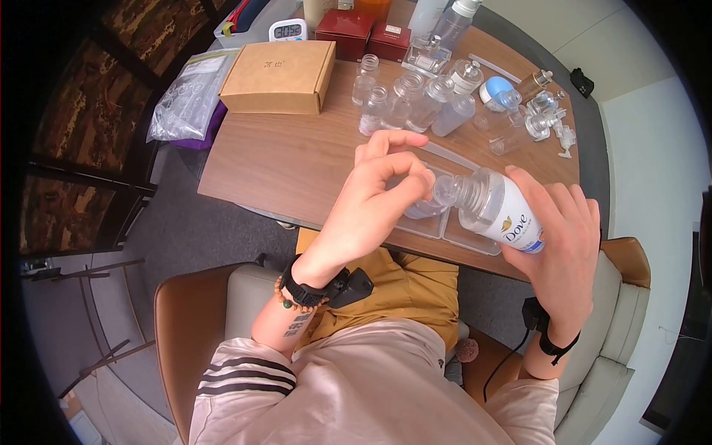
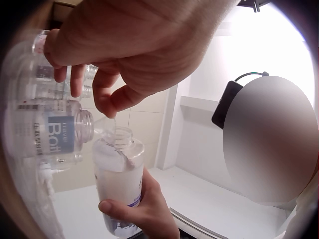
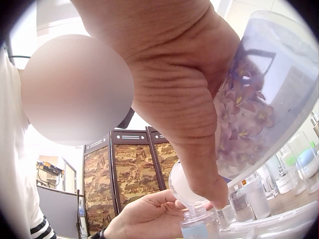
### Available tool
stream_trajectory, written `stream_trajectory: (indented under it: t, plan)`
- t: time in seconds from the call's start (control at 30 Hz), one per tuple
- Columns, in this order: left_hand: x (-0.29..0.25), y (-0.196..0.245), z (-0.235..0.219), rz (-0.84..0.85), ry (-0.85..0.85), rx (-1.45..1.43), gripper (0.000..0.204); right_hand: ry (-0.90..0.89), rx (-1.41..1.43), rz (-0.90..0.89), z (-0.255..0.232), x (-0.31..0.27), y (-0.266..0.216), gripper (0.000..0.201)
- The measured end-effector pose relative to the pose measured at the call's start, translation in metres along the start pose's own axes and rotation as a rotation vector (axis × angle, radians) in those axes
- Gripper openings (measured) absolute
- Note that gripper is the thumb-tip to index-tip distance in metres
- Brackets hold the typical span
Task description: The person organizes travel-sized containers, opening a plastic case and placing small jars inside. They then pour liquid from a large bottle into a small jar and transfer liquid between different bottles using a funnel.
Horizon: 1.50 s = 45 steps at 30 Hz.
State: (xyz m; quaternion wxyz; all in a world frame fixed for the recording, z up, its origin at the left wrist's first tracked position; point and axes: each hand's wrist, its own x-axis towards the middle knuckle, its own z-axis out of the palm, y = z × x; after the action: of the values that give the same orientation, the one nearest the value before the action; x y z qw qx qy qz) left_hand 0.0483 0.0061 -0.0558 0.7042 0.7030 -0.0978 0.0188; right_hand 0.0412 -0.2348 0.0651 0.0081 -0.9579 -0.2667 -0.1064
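Note:
My right hand (image 1: 560,245) grips a clear Dove bottle (image 1: 512,215) with a white label. The bottle is tilted, its uncapped neck pointing left toward my left hand (image 1: 382,193). Thumb and fingertip of the left hand pinch the rim of a small translucent funnel (image 2: 105,127). That funnel sits in the mouth of a clear travel bottle (image 2: 55,130), with the Dove bottle's opening right at it. In the right wrist view, the flowered back of the Dove label shows, and the travel bottle's neck (image 3: 196,215) is below the funnel. Most of the travel bottle is hidden by the left hand in the head view.
Under the hands lies a clear tray (image 1: 475,241) near the table edge. Several empty clear bottles (image 1: 404,100) stand beyond it, with loose pump heads (image 1: 545,122) at right. A cardboard box (image 1: 278,78), red boxes (image 1: 345,33) and a timer (image 1: 288,30) are at the back left.

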Motion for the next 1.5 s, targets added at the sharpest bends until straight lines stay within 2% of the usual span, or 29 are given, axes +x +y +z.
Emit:
stream_trajectory:
  t: [0.87, 1.5]
  plan:
    - [0.008, 0.003, -0.003, -0.026, -0.040, -0.073, 0.019, 0.040, -0.024, -0.012, 0.000, 0.000, 0.002, 0.086]
    - [0.013, -0.003, -0.001, 0.035, -0.047, -0.108, 0.021, 0.049, -0.019, -0.017, 0.000, 0.002, 0.003, 0.082]
